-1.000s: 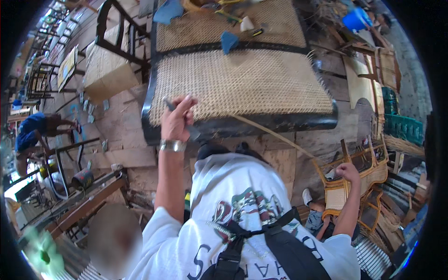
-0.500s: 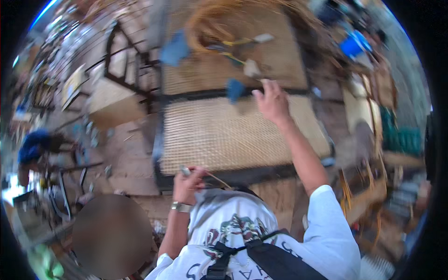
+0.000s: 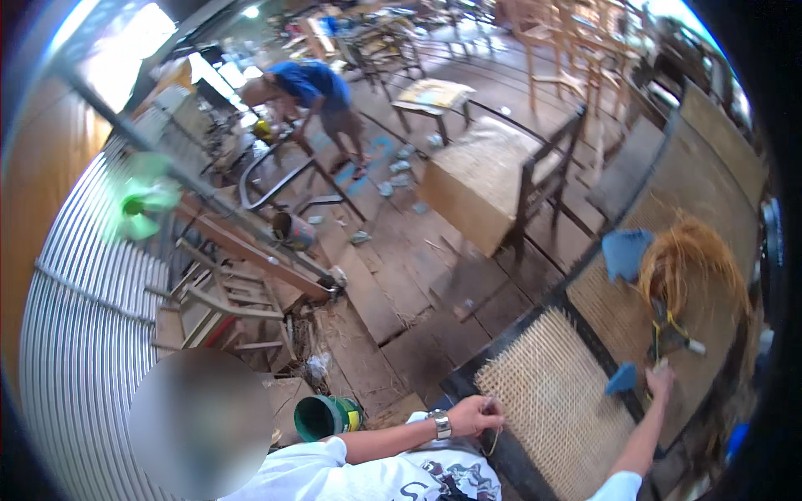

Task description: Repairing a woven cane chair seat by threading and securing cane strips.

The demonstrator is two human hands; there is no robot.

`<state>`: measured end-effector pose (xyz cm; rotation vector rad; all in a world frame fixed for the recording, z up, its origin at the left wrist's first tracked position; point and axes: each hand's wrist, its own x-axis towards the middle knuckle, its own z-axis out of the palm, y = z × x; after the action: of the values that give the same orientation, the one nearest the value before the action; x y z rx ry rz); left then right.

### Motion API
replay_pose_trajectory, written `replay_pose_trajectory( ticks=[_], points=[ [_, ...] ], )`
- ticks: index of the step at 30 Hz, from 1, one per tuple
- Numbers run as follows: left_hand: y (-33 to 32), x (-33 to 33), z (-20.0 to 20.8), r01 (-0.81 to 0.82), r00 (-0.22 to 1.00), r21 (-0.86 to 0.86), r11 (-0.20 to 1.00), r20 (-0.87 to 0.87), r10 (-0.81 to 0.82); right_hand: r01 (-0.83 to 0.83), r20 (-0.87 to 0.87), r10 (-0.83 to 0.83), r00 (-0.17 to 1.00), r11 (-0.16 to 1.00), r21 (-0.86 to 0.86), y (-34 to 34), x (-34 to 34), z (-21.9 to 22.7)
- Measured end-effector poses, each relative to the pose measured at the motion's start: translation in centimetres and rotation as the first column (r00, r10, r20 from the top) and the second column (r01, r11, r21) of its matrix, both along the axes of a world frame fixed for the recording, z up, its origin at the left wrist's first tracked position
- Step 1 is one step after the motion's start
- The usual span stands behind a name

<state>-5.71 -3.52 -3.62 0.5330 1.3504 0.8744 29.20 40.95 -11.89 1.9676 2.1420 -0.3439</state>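
Note:
My left hand [image 3: 476,416], a metal watch on its wrist, is closed in a pinch at the near left edge of a woven cane panel [image 3: 547,392] in a dark frame. A thin cane strand [image 3: 496,439] hangs from its fingers. My right hand [image 3: 660,381] reaches past the panel's far right edge, its fingers closed at a small pale piece. What it grips is too small to make out. Beside it lie a blue cloth scrap [image 3: 621,379] and a tool with a white end [image 3: 695,346]. Beyond is a bundle of loose cane fibre [image 3: 689,259] and a larger blue piece [image 3: 626,253].
A box-like wooden seat [image 3: 480,179] and a dark chair frame [image 3: 547,167] stand ahead. At far left a person in blue [image 3: 313,92] bends over a bent metal frame [image 3: 280,179]. A green bucket [image 3: 326,416] lies by my left forearm; a green fan [image 3: 138,204] is at left.
My view has swung left, shifting the panel to the lower right. My right hand has gone from spread fingers above the tools to closed fingers among them. My left hand stays near the panel's edge.

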Motion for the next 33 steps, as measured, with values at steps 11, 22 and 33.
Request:
replay_pose_trajectory(
  ticks=[11, 22, 33],
  points=[
    [-3.4, 4.5, 0.1, -0.279, 0.958, 0.166, 0.946, -0.014, 0.285, -0.003, -0.927, -0.358, 0.116, 0.933, -0.36, -0.5, 15.3, 3.0],
    [-7.7, 4.7, 2.3, -0.593, 0.784, 0.302, 0.746, 0.008, 0.62, -0.733, -0.819, -0.536, 0.206, 0.47, -0.492, -40.7, -5.0, 16.5],
    [-7.1, 10.3, 7.9, -0.305, 0.928, 0.34, 0.89, 0.317, 0.197, -0.284, -0.857, -0.476, -0.195, 0.864, -0.415, -46.4, -8.1, 12.4]
  ],
)
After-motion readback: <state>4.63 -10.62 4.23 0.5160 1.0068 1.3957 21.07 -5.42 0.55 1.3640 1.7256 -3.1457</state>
